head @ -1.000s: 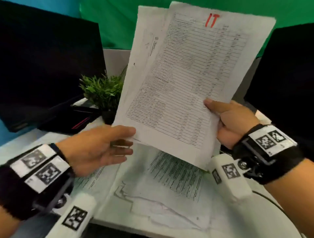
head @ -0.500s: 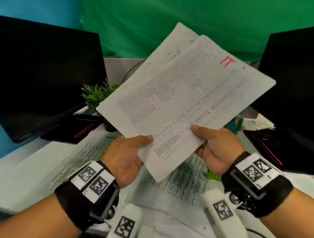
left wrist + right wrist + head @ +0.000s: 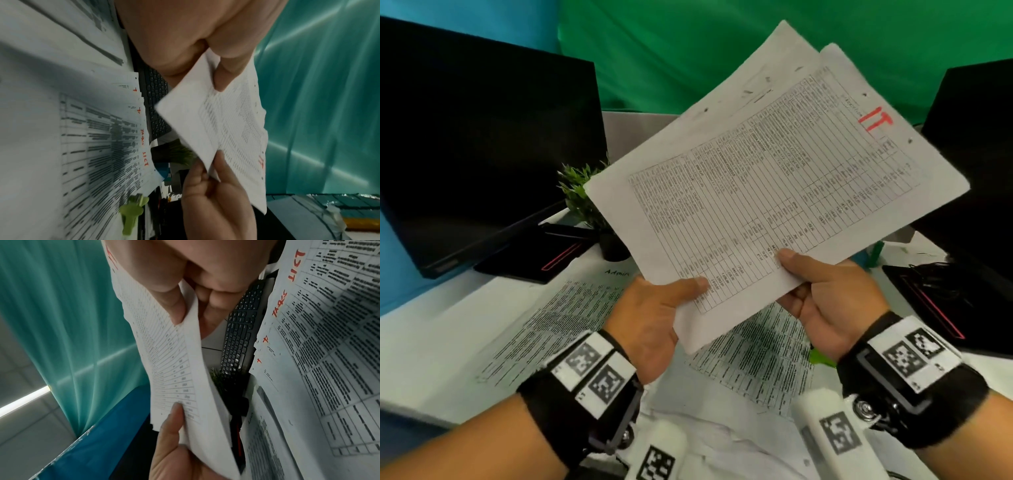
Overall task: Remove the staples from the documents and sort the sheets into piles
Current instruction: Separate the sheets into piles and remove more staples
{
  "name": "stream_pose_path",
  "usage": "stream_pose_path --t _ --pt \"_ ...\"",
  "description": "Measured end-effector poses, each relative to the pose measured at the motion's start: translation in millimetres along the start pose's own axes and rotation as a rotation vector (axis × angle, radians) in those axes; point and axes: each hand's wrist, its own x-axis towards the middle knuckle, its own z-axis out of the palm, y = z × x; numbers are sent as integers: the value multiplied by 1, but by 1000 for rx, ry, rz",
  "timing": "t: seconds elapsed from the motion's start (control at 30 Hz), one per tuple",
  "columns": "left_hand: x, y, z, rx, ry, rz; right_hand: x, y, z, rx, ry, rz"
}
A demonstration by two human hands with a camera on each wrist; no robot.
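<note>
both hands hold a document point(image 3: 774, 192) up in the air over the desk, tilted so its far corner points up and to the right. the left hand point(image 3: 654, 322) pinches the lower left part of the near edge, thumb on the printed face and fingers curled underneath. the right hand point(image 3: 825, 298) pinches the same edge further right, thumb on top and fingers tucked below (the right wrist view shows the thumb point(image 3: 170, 308) pressing the top page against the fingers behind it). the top page is a ruled table with "IT" point(image 3: 875, 118) written in red near the far right corner, and a second sheet point(image 3: 756, 78) peeks out behind it along the far left edge. below the hands, more printed sheets point(image 3: 558, 322) lie spread on the white desk point(image 3: 431, 335). a green tool point(image 3: 131, 212), whose kind i cannot tell, lies on the papers under the right hand. beyond the left hand stands a small potted plant point(image 3: 582, 198), with a dark monitor point(image 3: 482, 144) further left. another dark monitor point(image 3: 976, 154) stands beyond the right hand. a black keyboard point(image 3: 238, 340) shows past the papers in both wrist views.
</note>
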Motion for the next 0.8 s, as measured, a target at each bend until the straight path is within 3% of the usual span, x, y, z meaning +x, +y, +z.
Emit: stream_pose_path --t 0.33,0.4,0.47,0.53,0.6,0.67,0.8 --pt "3 2 -13 21 -18 24 6 -15 -14 -191 -44 -66" --pt "4 3 -16 13 -5 20 9 -30 -27 -508 -118 -111" --pt "5 5 -21 -1 -7 11 10 -43 -47 -1044 -278 -113" --pt "7 7 -26 -19 -22 -8 10 -45 -67 -1598 -409 58" --pt "9 9 -28 -36 -37 -37 8 -34 -83 -1951 -522 187" --pt "9 11 -29 -26 -55 -53 6 -18 -92 -2089 -589 117" --pt "9 13 -32 17 -69 -73 4 -4 -90 -2101 -616 -135"
